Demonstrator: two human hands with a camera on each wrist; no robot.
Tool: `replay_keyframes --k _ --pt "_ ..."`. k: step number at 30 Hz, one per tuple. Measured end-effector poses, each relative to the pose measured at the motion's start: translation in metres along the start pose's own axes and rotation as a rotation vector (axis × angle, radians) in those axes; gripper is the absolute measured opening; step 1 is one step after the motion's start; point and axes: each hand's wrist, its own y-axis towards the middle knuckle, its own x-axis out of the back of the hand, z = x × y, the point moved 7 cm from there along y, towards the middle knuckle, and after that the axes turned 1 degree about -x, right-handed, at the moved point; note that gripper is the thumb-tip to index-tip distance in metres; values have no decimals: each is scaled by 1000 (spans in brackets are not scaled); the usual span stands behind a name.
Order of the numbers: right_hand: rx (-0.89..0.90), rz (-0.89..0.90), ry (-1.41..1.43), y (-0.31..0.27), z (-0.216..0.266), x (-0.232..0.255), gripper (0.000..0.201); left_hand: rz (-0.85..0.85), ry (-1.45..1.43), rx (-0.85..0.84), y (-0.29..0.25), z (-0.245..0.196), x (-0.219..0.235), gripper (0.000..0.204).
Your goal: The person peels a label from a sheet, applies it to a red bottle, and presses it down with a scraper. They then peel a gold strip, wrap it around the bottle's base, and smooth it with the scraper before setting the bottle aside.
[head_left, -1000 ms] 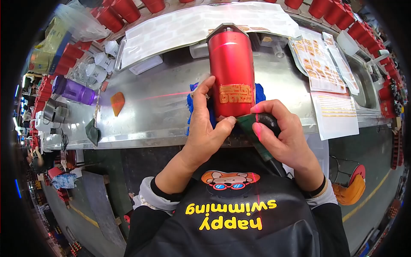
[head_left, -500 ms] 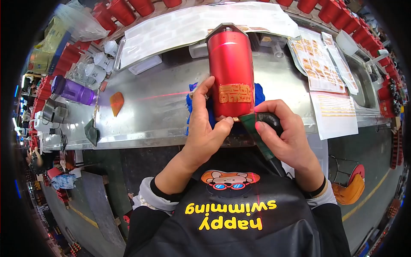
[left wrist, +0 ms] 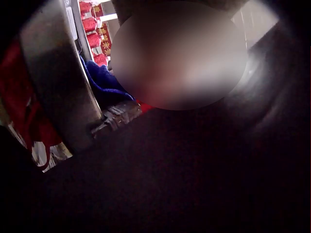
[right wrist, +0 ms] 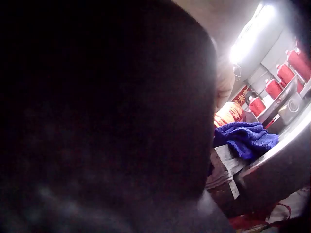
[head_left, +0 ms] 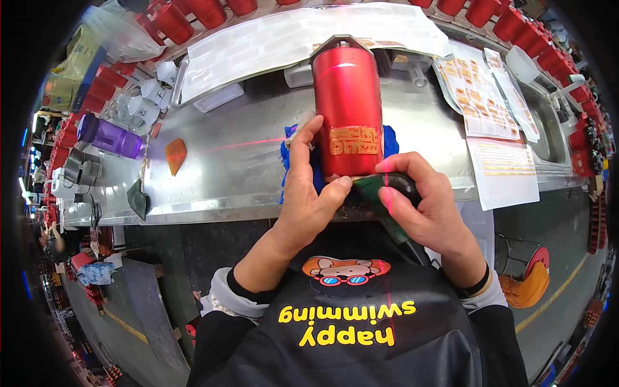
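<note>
A red metal canister (head_left: 348, 90) with a gold fretwork band near its close end lies tilted over a blue cloth (head_left: 391, 140), its dark many-sided end pointing away. My left hand (head_left: 308, 193) grips it, fingers along the left side and thumb at the near rim. At the right of that rim my right hand (head_left: 429, 203) pinches a tool with a rounded black body and a dark green part (head_left: 380, 200). The tool's green tip sits right beside the left thumb. Both wrist views are mostly dark; the blue cloth (right wrist: 248, 138) shows in the right one.
An orange scraper (head_left: 176, 157), a dark green scraper (head_left: 138, 200) and a purple bottle (head_left: 111, 136) are on the left of the steel table (head_left: 225, 158). Sheets of gold transfers (head_left: 503, 171) lie at right, near a sink (head_left: 551, 138). Red canisters (head_left: 171, 22) line the back.
My right hand has rolled the tool: its green part stood steeper half a second ago and now lies flatter against the near rim. The left hand and canister have barely moved.
</note>
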Motion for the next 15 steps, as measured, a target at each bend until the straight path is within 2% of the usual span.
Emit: replay_keyframes --k 3,6,12,15 --pt "-88 -22 62 -2 -5 5 22 7 -75 14 -1 2 2 78" --pt "-89 -64 18 -4 -4 11 21 -9 -75 46 -2 -3 -2 79" --pt "-69 -60 12 -4 -5 9 21 16 28 -6 0 1 1 80" --pt "-31 -46 29 -2 -4 6 21 -28 -94 77 2 -8 -5 80"
